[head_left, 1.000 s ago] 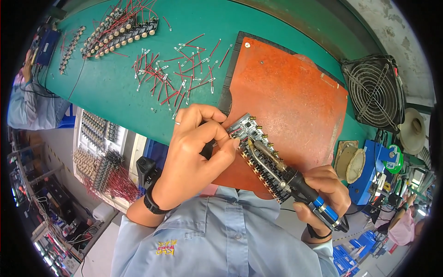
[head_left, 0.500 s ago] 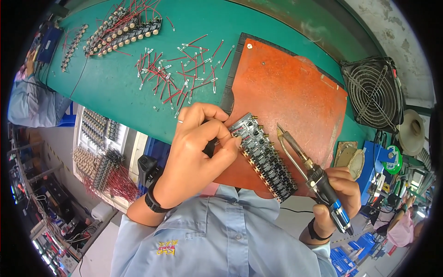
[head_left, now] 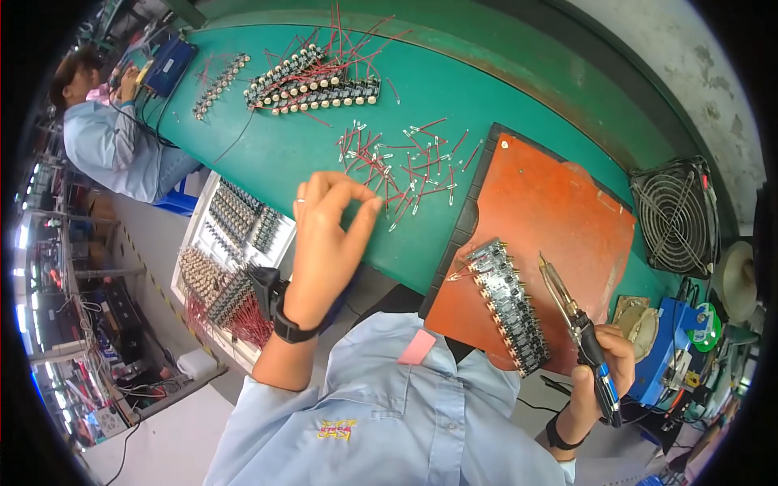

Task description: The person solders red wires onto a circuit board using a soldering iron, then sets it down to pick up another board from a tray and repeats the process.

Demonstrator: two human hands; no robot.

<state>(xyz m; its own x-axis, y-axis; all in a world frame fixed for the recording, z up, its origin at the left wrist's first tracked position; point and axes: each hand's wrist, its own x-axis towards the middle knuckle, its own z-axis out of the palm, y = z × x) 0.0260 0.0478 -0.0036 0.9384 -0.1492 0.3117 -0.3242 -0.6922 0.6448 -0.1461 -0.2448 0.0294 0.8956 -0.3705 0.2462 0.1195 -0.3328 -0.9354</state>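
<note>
My right hand [head_left: 609, 364] grips a soldering iron [head_left: 596, 366] with a black and blue handle. The iron's tip points up and left above an orange mat [head_left: 559, 202], apart from the board. On that mat lies a long dark circuit board panel [head_left: 510, 312] with brass-coloured pins along its edges. Thin red wire ends [head_left: 460, 274] stick out at its upper left. My left hand [head_left: 331, 235] hovers left of the mat, fingers loosely curved, thumb and index tips close together. I see nothing between them. Close by lies a scatter of red-wired, clear-tipped parts [head_left: 421, 166].
Wired boards with round cream parts [head_left: 324, 93] lie at the far side of the green table [head_left: 284, 154]. A tray [head_left: 284, 231] of similar boards stands lower left. At right are a black fan [head_left: 674, 217] and a blue box [head_left: 658, 352]. A co-worker [head_left: 121, 134] sits far left.
My left hand has left the board and moved toward the scattered parts, its wrist straighter. The view has shifted, so the table sits further right. My right hand still holds the soldering iron.
</note>
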